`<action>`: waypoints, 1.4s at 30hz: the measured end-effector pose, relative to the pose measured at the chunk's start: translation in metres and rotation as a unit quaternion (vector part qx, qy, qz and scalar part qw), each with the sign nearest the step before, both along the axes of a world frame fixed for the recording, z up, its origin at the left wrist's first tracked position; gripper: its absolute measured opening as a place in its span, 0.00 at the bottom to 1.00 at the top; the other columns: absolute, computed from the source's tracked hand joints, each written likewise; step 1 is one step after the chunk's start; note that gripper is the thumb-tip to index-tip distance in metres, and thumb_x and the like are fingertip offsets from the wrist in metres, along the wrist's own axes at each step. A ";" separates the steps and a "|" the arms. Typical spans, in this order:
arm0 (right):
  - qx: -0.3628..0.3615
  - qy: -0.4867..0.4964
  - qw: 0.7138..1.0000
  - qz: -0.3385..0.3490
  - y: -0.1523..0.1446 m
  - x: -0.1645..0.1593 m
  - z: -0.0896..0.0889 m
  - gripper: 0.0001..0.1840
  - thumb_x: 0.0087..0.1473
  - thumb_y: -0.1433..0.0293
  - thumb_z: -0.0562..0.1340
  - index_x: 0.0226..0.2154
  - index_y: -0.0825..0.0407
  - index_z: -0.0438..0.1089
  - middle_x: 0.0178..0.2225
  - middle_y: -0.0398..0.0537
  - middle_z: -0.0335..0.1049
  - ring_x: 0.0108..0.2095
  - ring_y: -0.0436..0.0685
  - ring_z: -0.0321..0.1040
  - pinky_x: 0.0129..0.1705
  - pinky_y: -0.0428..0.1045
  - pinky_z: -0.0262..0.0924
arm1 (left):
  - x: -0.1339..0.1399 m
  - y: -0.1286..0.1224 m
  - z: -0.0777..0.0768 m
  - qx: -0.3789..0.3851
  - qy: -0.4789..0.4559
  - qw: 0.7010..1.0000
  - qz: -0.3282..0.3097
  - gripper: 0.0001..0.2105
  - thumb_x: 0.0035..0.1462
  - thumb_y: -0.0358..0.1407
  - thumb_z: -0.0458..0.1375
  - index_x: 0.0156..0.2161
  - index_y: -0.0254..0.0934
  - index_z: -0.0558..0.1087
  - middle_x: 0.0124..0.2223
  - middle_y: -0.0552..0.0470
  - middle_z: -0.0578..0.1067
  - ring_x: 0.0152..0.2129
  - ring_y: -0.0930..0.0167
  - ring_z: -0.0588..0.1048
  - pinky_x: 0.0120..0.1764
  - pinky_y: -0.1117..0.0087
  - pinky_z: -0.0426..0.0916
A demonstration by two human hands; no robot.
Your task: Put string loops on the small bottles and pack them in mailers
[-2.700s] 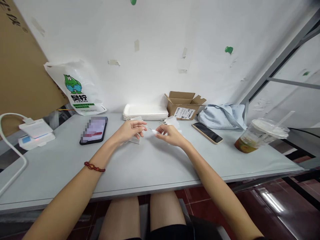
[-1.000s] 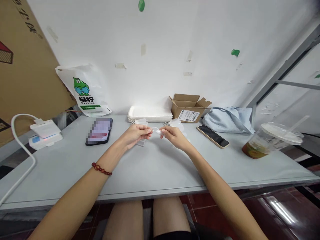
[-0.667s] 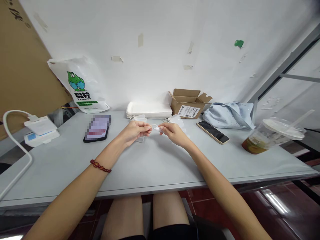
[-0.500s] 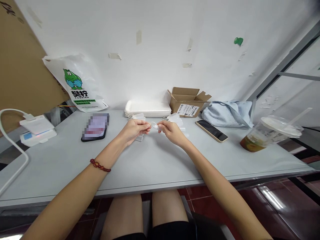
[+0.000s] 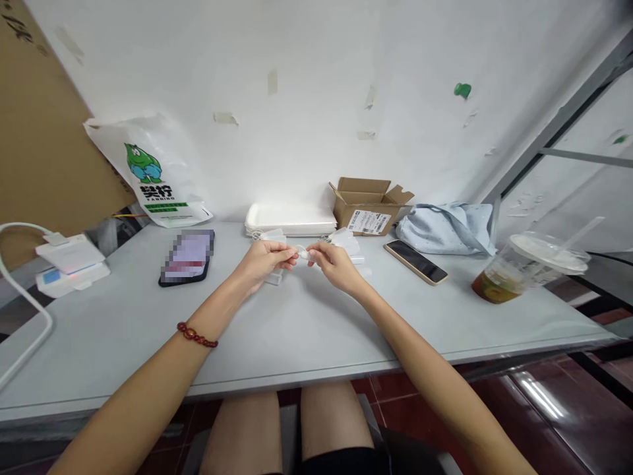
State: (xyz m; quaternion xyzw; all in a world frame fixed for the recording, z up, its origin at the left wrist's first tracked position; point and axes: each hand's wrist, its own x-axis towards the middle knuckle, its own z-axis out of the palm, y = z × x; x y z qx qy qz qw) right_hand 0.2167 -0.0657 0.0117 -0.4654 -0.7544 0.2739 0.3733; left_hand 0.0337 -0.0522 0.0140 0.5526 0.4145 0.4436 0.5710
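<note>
L hand (image 5: 266,262) pinched on one end of small white pc (image 5: 303,253), thumb + fingertips together. R hand (image 5: 337,265) same, clamped on the other end. Pc sits betw. my fingertips, approx. mid-desk, hands nearly touching; too small to make out detail. Corded white tags: L bunch (image 5: 273,235) just behind L hand, R bunch (image 5: 345,240) just behind R. White stack (image 5: 291,218) behind both bunches, carton (image 5: 368,214) w/ flaps up right next to it. Tan-edged phone (image 5: 416,262) lies R of R hand, cup (image 5: 514,264) tilted in view further R. Black-edged phone (image 5: 188,256) L of L hand, all on grey desk (image 5: 297,343).
</note>
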 end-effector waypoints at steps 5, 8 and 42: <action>-0.003 0.016 1.000 0.009 -0.001 0.003 0.005 0.14 0.58 0.65 0.51 0.34 0.56 0.69 0.26 0.45 0.70 0.22 0.48 0.55 0.27 0.45 0.51 | -0.007 0.001 0.007 0.032 0.075 0.997 -0.016 0.10 0.45 0.37 0.64 0.31 0.31 0.77 0.29 0.48 0.76 0.26 0.71 0.72 0.32 0.68 0.68; -0.011 0.011 1.000 0.018 -0.001 0.003 0.004 0.14 0.58 0.65 0.52 0.35 0.56 0.70 0.26 0.45 0.71 0.23 0.48 0.56 0.27 0.45 0.51 | -0.006 -0.001 0.010 0.082 0.129 0.988 -0.023 0.09 0.46 0.37 0.63 0.30 0.32 0.76 0.25 0.51 0.74 0.23 0.72 0.71 0.29 0.70 0.67; -0.013 -0.313 0.940 -0.134 0.025 0.095 0.013 0.07 0.45 0.75 0.64 0.30 0.54 0.76 0.28 0.48 0.74 0.28 0.53 0.66 0.31 0.47 0.55 | -0.054 0.014 0.024 0.077 0.235 0.947 0.203 0.10 0.40 0.33 0.59 0.31 0.34 0.76 0.25 0.51 0.75 0.20 0.72 0.69 0.23 0.73 0.61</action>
